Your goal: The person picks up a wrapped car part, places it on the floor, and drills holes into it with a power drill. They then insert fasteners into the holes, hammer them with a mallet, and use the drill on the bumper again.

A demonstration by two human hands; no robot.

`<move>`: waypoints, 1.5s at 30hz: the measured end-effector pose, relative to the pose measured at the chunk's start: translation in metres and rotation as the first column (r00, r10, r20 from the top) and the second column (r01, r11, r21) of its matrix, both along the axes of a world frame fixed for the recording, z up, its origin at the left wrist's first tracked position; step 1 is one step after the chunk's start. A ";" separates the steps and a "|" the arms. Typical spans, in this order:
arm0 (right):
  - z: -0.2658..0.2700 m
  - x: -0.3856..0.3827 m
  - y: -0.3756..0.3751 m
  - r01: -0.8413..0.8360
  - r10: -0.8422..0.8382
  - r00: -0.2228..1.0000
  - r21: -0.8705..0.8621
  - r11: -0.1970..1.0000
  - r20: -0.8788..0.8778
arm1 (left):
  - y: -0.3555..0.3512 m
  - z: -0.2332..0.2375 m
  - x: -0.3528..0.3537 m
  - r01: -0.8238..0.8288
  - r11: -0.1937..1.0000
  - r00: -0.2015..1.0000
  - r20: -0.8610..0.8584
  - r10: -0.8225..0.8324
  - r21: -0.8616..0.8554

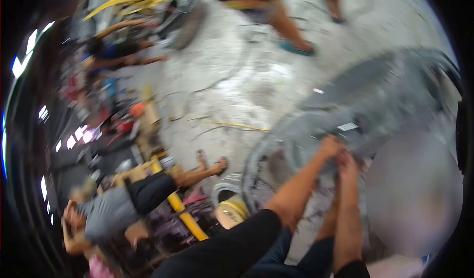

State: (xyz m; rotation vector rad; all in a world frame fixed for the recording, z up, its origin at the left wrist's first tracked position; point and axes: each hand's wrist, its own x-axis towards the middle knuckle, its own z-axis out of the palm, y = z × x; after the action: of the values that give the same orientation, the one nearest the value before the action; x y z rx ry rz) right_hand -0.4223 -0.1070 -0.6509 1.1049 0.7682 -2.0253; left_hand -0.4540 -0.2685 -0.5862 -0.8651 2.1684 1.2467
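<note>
A large grey moulded panel, resembling a car bumper (pixel 316 120), stretches from the middle to the upper right. My left hand (pixel 332 147) and my right hand (pixel 348 163) are close together at its near side, almost touching. Both look closed, with fingers curled inward, but motion blur hides what is between them. A small white rectangular patch (pixel 347 126) shows on the panel just beyond my hands.
A person in a grey shirt (pixel 111 214) is at lower left, beside a yellow bar (pixel 185 214) and a round tub (pixel 232 214). Another person's leg (pixel 291 31) stands at the top. Cables lie across the concrete floor (pixel 222 80). A blurred round patch covers the right.
</note>
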 end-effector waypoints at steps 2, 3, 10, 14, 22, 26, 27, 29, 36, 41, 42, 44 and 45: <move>-0.055 0.006 0.019 -0.033 0.021 0.987 0.070 0.997 0.159 | -0.004 0.007 -0.006 -0.120 0.990 0.992 0.048 0.117 0.069; -0.046 0.000 0.005 -0.049 0.041 0.987 0.047 0.998 0.158 | -0.006 -0.005 -0.001 -0.136 0.990 0.990 0.044 0.134 0.046; 0.032 -0.026 -0.012 0.041 -0.106 0.966 0.262 0.964 0.236 | 0.013 -0.021 0.006 -0.166 0.980 0.979 -0.141 0.150 -0.110; 0.014 -0.027 -0.005 -0.004 -0.053 0.931 0.155 0.988 0.360 | 0.010 -0.013 0.007 -0.165 0.986 0.983 -0.086 0.161 -0.041; 0.025 -0.021 -0.004 -0.014 -0.025 0.981 0.197 0.980 0.193 | 0.012 0.000 0.007 -0.243 0.969 0.953 -0.198 0.230 -0.042; 0.033 -0.024 -0.008 0.029 -0.055 0.984 0.151 0.988 0.167 | 0.010 0.007 0.006 -0.172 0.984 0.958 -0.227 0.178 0.044; 0.032 -0.023 -0.008 0.019 -0.040 0.986 0.128 0.992 0.164 | 0.011 0.008 0.008 -0.167 0.985 0.958 -0.227 0.173 0.046; 0.030 -0.022 -0.007 0.024 -0.049 0.984 0.144 0.989 0.172 | 0.012 0.011 0.011 -0.212 0.976 0.899 -0.404 0.171 -0.058; 0.039 -0.004 0.022 0.018 -0.031 0.997 0.200 0.980 0.064 | 0.004 0.018 0.006 -0.229 0.972 0.906 -0.375 0.196 -0.044; 0.097 0.044 0.062 -0.061 0.065 0.997 0.089 0.994 -0.039 | -0.001 0.080 0.029 -0.239 0.949 0.915 -0.280 0.292 0.207; 0.122 0.063 0.076 -0.138 0.141 0.989 0.055 0.989 -0.055 | 0.001 0.100 0.045 -0.207 0.951 0.932 -0.250 0.263 0.231; 0.172 0.088 0.086 -0.238 0.246 0.969 0.160 0.958 -0.033 | 0.005 0.149 0.077 -0.135 0.943 0.961 -0.192 0.199 0.303; 0.196 0.103 0.093 -0.248 0.252 0.967 0.123 0.961 -0.025 | 0.006 0.169 0.096 -0.068 0.926 0.969 -0.196 0.149 0.371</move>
State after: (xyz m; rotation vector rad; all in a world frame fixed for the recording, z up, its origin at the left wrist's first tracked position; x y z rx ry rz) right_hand -0.3189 -0.0135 -0.4546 0.9803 1.0085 -1.8121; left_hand -0.3580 -0.2626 -0.4174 -0.7263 1.9749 1.8056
